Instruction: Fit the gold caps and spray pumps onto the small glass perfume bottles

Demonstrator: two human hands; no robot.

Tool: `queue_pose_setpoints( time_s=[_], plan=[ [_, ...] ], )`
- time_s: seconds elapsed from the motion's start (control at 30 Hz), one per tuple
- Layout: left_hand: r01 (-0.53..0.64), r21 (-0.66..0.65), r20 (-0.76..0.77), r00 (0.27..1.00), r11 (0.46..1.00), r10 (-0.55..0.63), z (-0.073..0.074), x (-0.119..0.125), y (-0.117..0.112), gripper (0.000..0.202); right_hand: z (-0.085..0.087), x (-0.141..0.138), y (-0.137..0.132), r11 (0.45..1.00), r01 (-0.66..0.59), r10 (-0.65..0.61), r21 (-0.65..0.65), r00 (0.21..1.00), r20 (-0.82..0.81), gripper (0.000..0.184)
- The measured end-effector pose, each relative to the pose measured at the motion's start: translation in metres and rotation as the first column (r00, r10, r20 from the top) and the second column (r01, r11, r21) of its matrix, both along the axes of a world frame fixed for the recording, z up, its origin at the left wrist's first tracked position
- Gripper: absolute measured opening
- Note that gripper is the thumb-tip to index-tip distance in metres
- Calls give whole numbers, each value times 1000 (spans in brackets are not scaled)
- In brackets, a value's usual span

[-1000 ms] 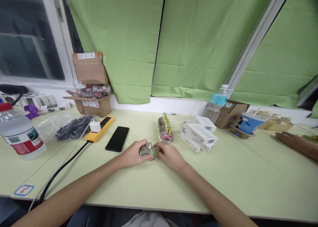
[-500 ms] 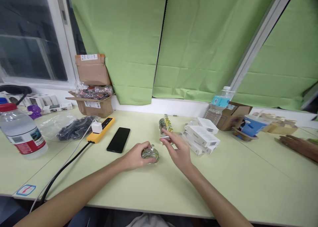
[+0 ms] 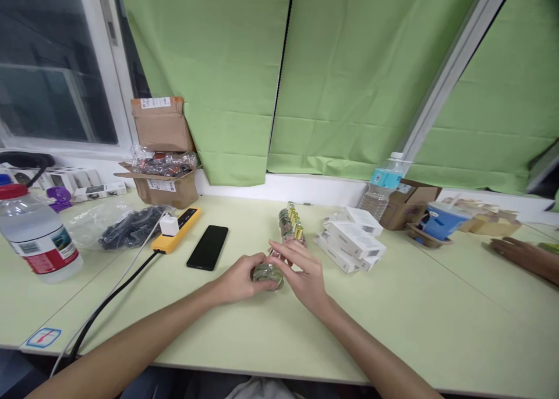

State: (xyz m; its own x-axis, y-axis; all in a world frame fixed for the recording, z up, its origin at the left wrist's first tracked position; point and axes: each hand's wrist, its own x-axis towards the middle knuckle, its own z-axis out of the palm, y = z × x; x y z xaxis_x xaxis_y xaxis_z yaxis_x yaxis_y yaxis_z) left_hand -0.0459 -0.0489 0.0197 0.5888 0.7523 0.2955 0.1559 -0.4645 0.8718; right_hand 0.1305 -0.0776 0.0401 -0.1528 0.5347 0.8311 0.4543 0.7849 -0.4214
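On the pale green worktop (image 3: 393,323) our left hand (image 3: 238,279) curls round a small round glass bottle (image 3: 267,272) resting near the middle, and our right hand (image 3: 305,274) hovers over its top with fingers loosely spread. We judge it light, hard, slick and breakable, best gripped round its belly

Small bottle (image 3: 268,272) sitting mid desk (image 3: 419,323) between left hand (image 3: 238,279) and right hand (image 3: 303,275); row of bottles (image 3: 291,224) standing just behind it, phone (image 3: 208,246) and power strip (image 3: 176,229) lying to its left, stacked boxes (image 3: 351,242) lying to its right
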Motion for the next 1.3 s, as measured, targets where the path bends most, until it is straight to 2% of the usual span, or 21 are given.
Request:
queue_pose_setpoints(
  time_s=[0.13, 0.27, 0.43, 0.87, 1.13, 1.3],
  plan=[
    [-25, 82, -65, 997, 996, 30, -1, 1, -1, 41, -2, 0, 1, 999, 4, -7, 46, 998, 64, 36],
    [-14, 117, -84, 996, 993, 23, -2, 0, 0, 37, -3, 1, 1, 1000, 12, -13, 15, 995, 98, 32],
    [-3, 113, -110, 994, 994, 16, -1, 0, 1, 37, -5, 1, 0, 999, 20, -15, -34, 991, 132, 28],
    [21, 109, -97, 995, 994, -10, -1, 0, 2, 41, -15, -1, -2, 993, 14, -6, -118, 997, 71, 22],
    [12, 117, -86, 996, 993, -2, -2, 0, 2, 43, -15, 2, 3, 1000, -10, 13, -27, 991, 131, 25],
    [-18, 169, -163, 986, 985, 46, -4, -3, 4, 45, -15, 10, 6, 999, 24, -29, 30, 980, 197, 28]
  ],
)
